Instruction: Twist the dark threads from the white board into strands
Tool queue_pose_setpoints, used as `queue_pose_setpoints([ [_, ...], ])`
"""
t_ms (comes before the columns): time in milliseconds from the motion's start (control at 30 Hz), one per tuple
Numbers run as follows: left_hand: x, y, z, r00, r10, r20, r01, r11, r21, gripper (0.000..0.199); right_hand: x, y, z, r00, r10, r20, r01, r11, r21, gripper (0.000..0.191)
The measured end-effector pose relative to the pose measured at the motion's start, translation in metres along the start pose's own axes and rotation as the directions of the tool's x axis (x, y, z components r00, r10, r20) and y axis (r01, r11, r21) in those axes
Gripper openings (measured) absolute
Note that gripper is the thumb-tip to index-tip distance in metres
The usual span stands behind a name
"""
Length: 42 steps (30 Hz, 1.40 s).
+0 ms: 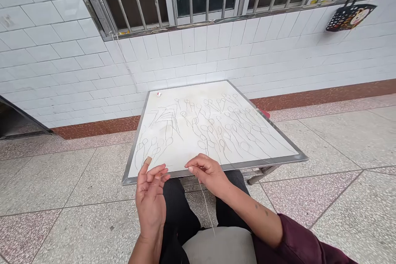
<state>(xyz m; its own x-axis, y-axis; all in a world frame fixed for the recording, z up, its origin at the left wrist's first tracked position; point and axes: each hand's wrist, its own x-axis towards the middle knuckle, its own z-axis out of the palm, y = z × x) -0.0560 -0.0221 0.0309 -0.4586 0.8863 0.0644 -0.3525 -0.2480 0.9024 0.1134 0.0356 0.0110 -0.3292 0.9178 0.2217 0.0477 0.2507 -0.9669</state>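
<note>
My right hand (208,173) is closed in a pinch above the table's near edge. From its fingers a thin pale wire (206,204) trails down over my lap. To its left, my left hand (153,192) is turned partly palm up, thumb against the bent fingers. Its index finger points up and wears a tan wrap (148,160) at the tip. Anything between those left fingers is too fine to make out. Beyond both hands, several thin wires with looped ends (221,143) lie spread over the white tabletop (185,154).
A grey metal rim (278,160) borders the table, which stands near a white tiled wall (198,62). Straighter wires (168,121) lie at its left middle. A small red-and-white item (159,94) sits at the far left corner. A patterned bag (351,17) hangs from the window bars.
</note>
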Motion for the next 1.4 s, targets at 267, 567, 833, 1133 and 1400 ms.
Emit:
queue_pose_setpoints([
  [267, -0.003, -0.012, 0.008, 0.999, -0.052, 0.011, 0.051, 0.996, 0.074, 0.056, -0.002, -0.002, 0.001, 0.996, -0.045, 0.081, 0.049, 0.998, -0.047, 0.016],
  [567, -0.004, -0.008, 0.008, 1.0, -0.01, 0.001, 0.01, 0.999, 0.049, 0.051, 0.0, -0.001, -0.002, 0.986, -0.073, 0.15, 0.088, 0.992, -0.094, 0.02],
  [833, -0.006, -0.009, 0.008, 0.999, 0.02, -0.041, -0.018, 0.999, 0.04, 0.054, 0.003, 0.001, -0.003, 0.973, -0.088, 0.215, 0.121, 0.982, -0.148, 0.019],
  [1133, -0.007, -0.017, 0.009, 0.994, -0.063, 0.084, 0.054, 0.993, 0.106, 0.071, 0.002, -0.005, -0.006, 0.982, -0.026, 0.19, 0.042, 0.996, -0.083, 0.017],
  [1400, -0.004, -0.017, 0.011, 1.0, -0.024, 0.003, 0.024, 0.996, 0.088, 0.066, 0.007, -0.007, -0.007, 0.992, -0.062, 0.114, 0.082, 0.981, -0.178, 0.008],
])
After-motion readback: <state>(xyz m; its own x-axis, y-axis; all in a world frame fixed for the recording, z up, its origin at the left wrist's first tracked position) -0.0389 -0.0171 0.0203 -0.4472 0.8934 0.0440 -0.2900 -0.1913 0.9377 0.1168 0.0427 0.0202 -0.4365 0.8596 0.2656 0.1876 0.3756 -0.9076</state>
